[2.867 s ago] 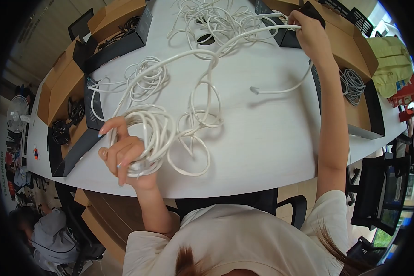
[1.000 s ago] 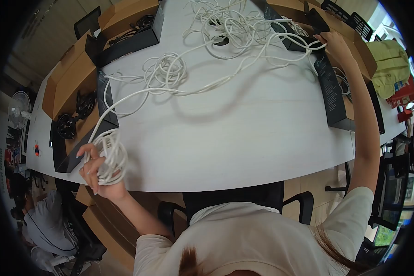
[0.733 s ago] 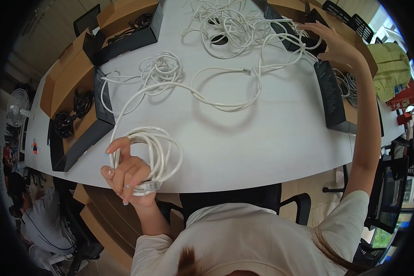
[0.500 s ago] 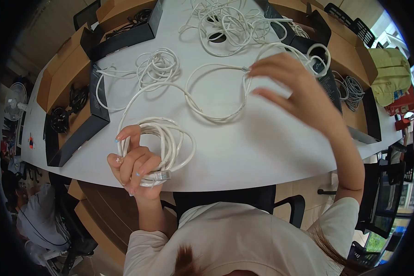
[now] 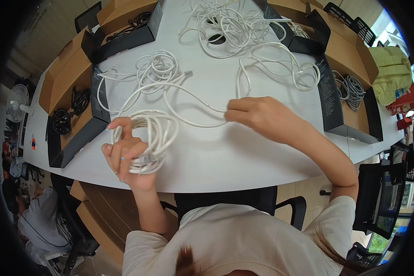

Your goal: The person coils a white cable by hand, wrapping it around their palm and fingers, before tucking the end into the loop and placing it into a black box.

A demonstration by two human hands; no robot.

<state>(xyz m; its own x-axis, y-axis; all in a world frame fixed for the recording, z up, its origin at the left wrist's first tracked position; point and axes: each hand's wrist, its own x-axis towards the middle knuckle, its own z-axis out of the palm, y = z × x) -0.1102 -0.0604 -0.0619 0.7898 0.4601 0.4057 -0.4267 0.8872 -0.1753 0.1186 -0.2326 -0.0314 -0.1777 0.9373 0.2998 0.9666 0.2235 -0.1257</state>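
Note:
Near the front edge of the white table, my left hand (image 5: 132,154) is wrapped round a coiled white cable (image 5: 163,138), with a clear plug beside the fingers. From the coil a loose length runs right to my right hand (image 5: 257,115), whose closed fingers pinch it over the table's middle. A free cable end with a plug (image 5: 187,74) lies beyond, near a loosely coiled white cable (image 5: 158,69) on the left. Another white cable (image 5: 280,57) loops on the table behind my right hand.
A tangled pile of white cables (image 5: 225,27) lies at the back of the table (image 5: 207,170). Open boxes with black cables stand left (image 5: 80,138) and back left (image 5: 129,41). A box (image 5: 336,106) with grey cable stands right. A seated person (image 5: 41,216) is at lower left.
My right hand has come down and left and closed on the cable. The loop in the middle has been pulled into a longer strand. My left hand with the coil has risen slightly.

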